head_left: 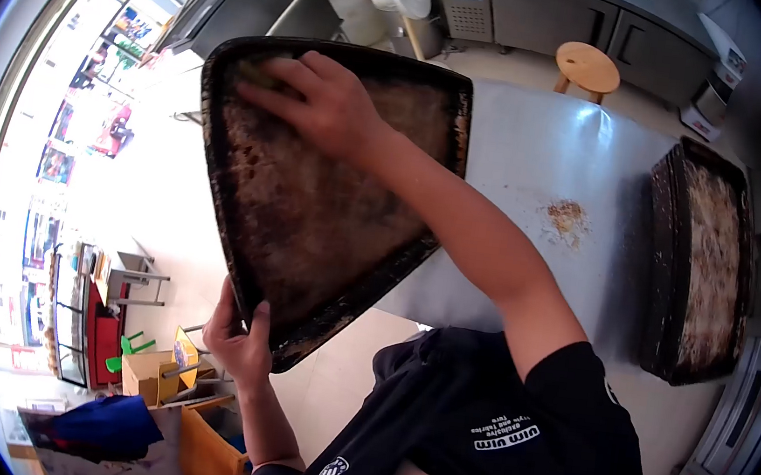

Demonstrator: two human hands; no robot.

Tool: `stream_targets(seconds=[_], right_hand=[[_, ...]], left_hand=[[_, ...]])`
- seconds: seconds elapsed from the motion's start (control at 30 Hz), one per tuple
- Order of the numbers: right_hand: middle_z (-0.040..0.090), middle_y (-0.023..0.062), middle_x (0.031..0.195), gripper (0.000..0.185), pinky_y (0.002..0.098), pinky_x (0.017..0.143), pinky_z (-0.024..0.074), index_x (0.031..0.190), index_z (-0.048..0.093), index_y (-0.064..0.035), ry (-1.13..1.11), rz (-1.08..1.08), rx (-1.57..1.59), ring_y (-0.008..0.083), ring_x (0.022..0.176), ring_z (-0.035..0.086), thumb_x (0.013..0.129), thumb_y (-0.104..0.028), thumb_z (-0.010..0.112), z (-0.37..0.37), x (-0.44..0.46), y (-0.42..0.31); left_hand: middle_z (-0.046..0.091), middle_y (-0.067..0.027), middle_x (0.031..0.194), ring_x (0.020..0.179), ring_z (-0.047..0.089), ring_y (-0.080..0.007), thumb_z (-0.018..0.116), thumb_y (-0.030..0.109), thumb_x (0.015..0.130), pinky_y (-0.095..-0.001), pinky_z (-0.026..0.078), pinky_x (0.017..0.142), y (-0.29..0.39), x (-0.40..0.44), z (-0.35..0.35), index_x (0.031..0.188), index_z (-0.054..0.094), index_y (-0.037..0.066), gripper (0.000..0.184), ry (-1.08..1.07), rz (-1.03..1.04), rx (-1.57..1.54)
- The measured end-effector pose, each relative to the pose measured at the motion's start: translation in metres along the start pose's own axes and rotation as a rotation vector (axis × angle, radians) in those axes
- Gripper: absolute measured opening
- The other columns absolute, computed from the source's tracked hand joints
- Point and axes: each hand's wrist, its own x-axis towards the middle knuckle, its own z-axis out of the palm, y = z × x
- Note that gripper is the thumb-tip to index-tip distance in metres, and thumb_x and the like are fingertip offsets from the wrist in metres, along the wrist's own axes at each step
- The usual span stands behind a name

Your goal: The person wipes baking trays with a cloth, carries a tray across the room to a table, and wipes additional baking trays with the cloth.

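A large dark baking tray (309,201) is held up and tilted, its brown inner face stained and worn. My left hand (240,339) grips the rim at the lower corner, with the thumb on the inner side. Inside the tray near the far left corner is my right hand (325,105), fingers bent and pressed toward the surface. Something dull yellowish-green shows under its fingertips, too blurred and covered to name. My right forearm crosses over the tray's right part.
A metal table (521,160) bears a pile of brown crumbs (566,221) and a stack of similar baking trays (701,265) at its right end. Beyond it stand a wooden stool (588,66) and steel cabinets (546,17). Cardboard boxes (142,375) sit at lower left.
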Motion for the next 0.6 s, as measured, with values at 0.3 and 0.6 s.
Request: stream_targets(seconds=[0.3, 0.6], right_hand=[[0.063, 0.0204, 0.128, 0.047, 0.0442, 0.099, 0.0510, 0.133, 0.065, -0.0051, -0.220, 1.129, -0.121, 0.0395, 0.112, 0.064, 0.090, 0.002, 0.051, -0.042, -0.259, 0.078], [0.058, 0.0197, 0.140, 0.052, 0.0514, 0.112, 0.0424, 0.143, 0.061, -0.0115, -0.288, 0.416, 0.266, 0.0395, 0.126, 0.058, 0.091, -0.006, 0.063, -0.025, -0.081, -0.084]], left_hand=[[0.074, -0.0149, 0.095, 0.087, 0.069, -0.0152, 0.067, -0.003, 0.076, -0.0275, 0.054, 0.080, -0.027, -0.035, -0.027, 0.129, 0.064, -0.010, 0.054, 0.023, 0.014, 0.118], [0.075, -0.0175, 0.106, 0.098, 0.075, -0.0262, 0.066, -0.002, 0.078, -0.0352, 0.057, 0.091, -0.024, -0.025, -0.011, 0.131, 0.066, -0.003, 0.054, 0.016, -0.081, 0.036]])
